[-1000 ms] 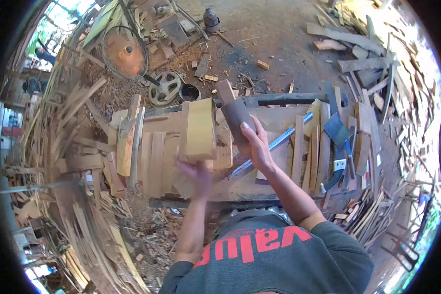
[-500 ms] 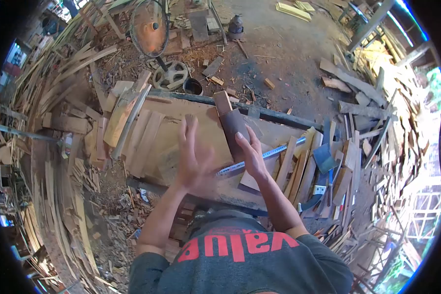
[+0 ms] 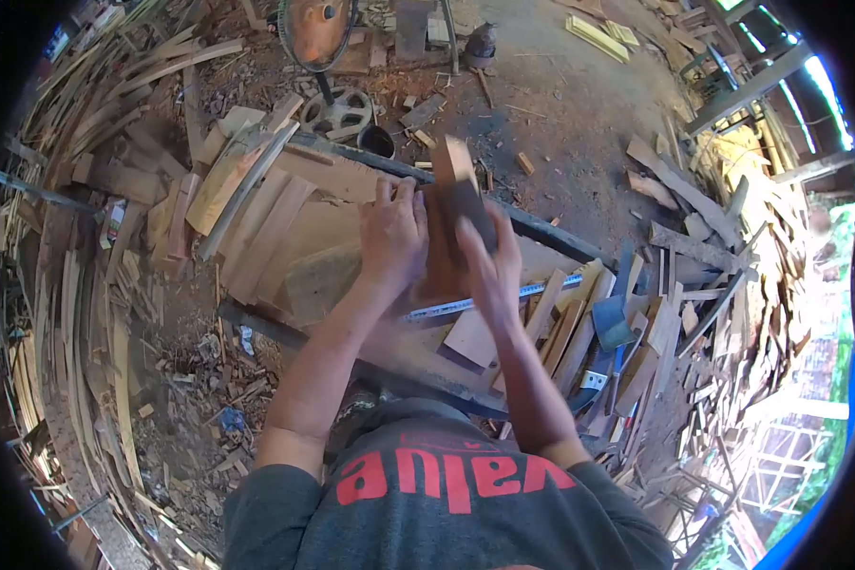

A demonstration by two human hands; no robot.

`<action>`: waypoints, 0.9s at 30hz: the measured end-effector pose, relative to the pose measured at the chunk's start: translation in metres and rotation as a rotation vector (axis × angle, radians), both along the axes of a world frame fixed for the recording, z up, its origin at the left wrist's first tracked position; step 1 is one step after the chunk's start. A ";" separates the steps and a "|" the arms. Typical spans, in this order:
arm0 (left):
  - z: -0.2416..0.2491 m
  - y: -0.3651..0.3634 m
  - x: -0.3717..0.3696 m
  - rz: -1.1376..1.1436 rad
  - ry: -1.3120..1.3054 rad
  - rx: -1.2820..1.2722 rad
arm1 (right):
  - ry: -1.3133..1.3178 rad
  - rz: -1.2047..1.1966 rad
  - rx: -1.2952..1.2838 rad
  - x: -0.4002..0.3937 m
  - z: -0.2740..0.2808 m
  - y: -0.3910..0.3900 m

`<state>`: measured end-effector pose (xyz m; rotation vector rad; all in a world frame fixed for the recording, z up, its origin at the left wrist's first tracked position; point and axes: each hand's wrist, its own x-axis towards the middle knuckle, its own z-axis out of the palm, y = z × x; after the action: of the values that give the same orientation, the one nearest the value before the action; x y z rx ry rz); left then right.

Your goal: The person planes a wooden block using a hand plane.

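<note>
My right hand point(image 3: 492, 261) is wrapped round a dark-faced wooden block point(image 3: 467, 207) with a paler end, lifted and tilted over the bench. My left hand point(image 3: 394, 226) is closed, its fingers curled at the left edge of a reddish-brown board point(image 3: 439, 275) that lies between my hands, partly behind the block. Just below them a whitish-blue measuring tape point(image 3: 437, 310) stretches across the workbench point(image 3: 342, 195). A flat grey-brown wood piece point(image 3: 323, 283) rests left of my left wrist.
Boards point(image 3: 266, 233) lie along the bench's left side. On the right are wood strips point(image 3: 565, 328) and a tool with a blue handle and dark blade point(image 3: 613, 323). A fan point(image 3: 315, 28) stands beyond the bench. Scrap wood point(image 3: 152, 380) covers the ground.
My left hand has moved right and its fingers have curled at the board's edge. The block in my right hand has lifted and tilted. The whole view has shifted slightly.
</note>
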<state>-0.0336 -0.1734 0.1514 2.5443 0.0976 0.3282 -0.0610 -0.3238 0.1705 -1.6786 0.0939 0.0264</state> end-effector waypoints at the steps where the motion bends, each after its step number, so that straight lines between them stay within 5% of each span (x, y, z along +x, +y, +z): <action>1: -0.004 0.001 0.001 0.016 -0.052 0.004 | 0.006 0.007 0.005 0.018 0.000 0.007; 3: -0.004 0.005 -0.001 0.032 -0.104 0.013 | -0.162 0.031 -0.272 0.040 0.001 0.019; 6: -0.002 0.014 0.000 0.076 -0.071 -0.070 | -0.055 0.083 -0.039 -0.022 0.006 0.006; 9: -0.007 0.007 0.001 0.070 -0.109 -0.069 | -0.201 0.055 -0.251 -0.075 -0.006 -0.013; 14: -0.017 0.008 0.007 -0.012 -0.164 -0.123 | -0.206 0.087 -0.314 0.039 0.017 0.028; 17: -0.006 0.008 0.003 0.044 -0.096 -0.162 | -0.298 0.086 -0.265 0.026 0.005 0.025; 21: -0.006 0.007 0.006 0.037 -0.167 -0.090 | -0.131 0.104 -0.118 -0.084 0.002 -0.019; 27: -0.011 0.008 0.006 -0.019 -0.204 -0.126 | -0.234 0.065 -0.271 0.026 0.009 0.017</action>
<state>-0.0277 -0.1653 0.1399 2.3713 0.0156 0.5541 -0.0352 -0.3069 0.1792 -1.9424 -0.1391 -0.1391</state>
